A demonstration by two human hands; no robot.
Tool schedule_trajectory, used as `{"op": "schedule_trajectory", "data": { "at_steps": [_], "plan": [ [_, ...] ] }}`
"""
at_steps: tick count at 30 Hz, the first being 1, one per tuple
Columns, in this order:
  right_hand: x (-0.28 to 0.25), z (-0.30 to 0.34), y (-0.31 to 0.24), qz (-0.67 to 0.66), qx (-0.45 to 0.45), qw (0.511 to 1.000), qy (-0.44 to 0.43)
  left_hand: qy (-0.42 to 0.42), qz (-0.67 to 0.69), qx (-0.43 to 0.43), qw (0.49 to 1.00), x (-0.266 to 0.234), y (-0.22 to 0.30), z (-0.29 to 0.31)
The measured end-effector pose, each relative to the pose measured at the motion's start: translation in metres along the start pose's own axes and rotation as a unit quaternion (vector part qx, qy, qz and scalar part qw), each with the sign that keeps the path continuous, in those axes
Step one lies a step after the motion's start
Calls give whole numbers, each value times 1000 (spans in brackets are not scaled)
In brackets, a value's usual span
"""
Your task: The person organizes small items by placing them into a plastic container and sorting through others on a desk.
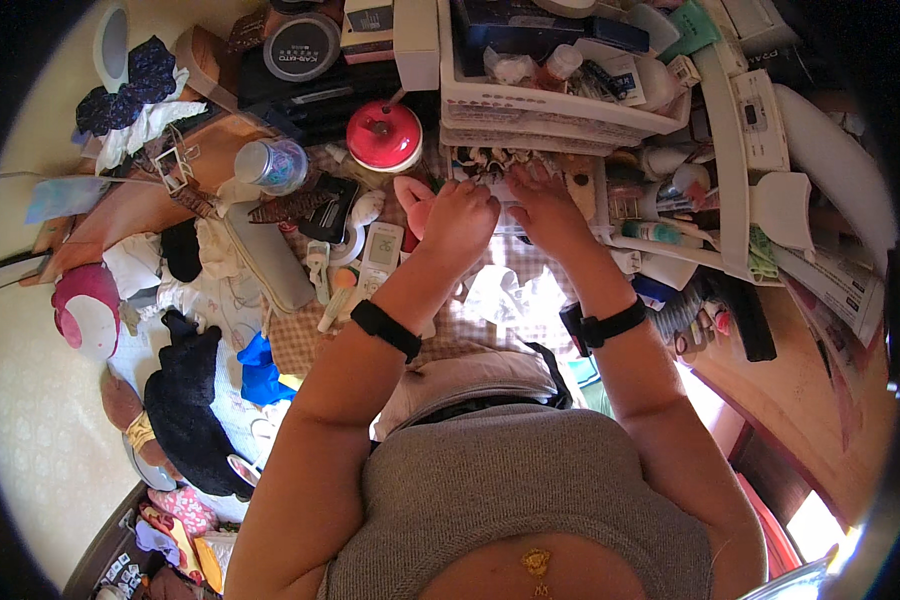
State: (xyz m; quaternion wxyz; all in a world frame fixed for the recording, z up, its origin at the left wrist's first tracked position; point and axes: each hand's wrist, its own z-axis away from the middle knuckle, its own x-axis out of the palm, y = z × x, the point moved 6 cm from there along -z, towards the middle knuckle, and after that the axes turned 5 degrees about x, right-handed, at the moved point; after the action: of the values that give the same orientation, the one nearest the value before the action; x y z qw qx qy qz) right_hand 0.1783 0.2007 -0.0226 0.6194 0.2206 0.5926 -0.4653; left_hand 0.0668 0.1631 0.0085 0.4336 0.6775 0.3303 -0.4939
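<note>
Below the stacked white baskets sits a clear plastic drawer [506, 192] with small dark and pale items at its back. My left hand [462, 222] is at its left front edge, fingers bent over the rim. At the right front edge is my right hand [547, 208], its fingers reaching over the rim and its thumb nearer me. The hands are a little apart and partly hide the drawer. A pink rabbit-ear shape [413, 195] is beside my left hand. Crumpled white sheets [510, 293] lie on the checked cloth [460, 347] between my forearms.
White baskets [570, 112] full of small goods rise behind the drawer. A red round-lidded container [384, 136], a blue-tinted jar [272, 165], a white remote [381, 250] and a grey case [268, 256] crowd the left. Bottles and a white rack [735, 150] stand right.
</note>
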Motion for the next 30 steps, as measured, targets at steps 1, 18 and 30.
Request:
{"op": "schedule_trajectory", "data": {
  "at_steps": [1, 18, 30],
  "plan": [
    [1, 1, -1, 0, -2, 1000, 2, -6, -23, 3, 1000, 5, -2, 1],
    [24, 89, -14, -68, -61, 992, -87, -120, -59, 52, 990, 24, 7, 3],
    [49, 89, 6, -106, 56, 993, -10, -99, 85, 22, 991, 31, 26, 8]
  ]
}}
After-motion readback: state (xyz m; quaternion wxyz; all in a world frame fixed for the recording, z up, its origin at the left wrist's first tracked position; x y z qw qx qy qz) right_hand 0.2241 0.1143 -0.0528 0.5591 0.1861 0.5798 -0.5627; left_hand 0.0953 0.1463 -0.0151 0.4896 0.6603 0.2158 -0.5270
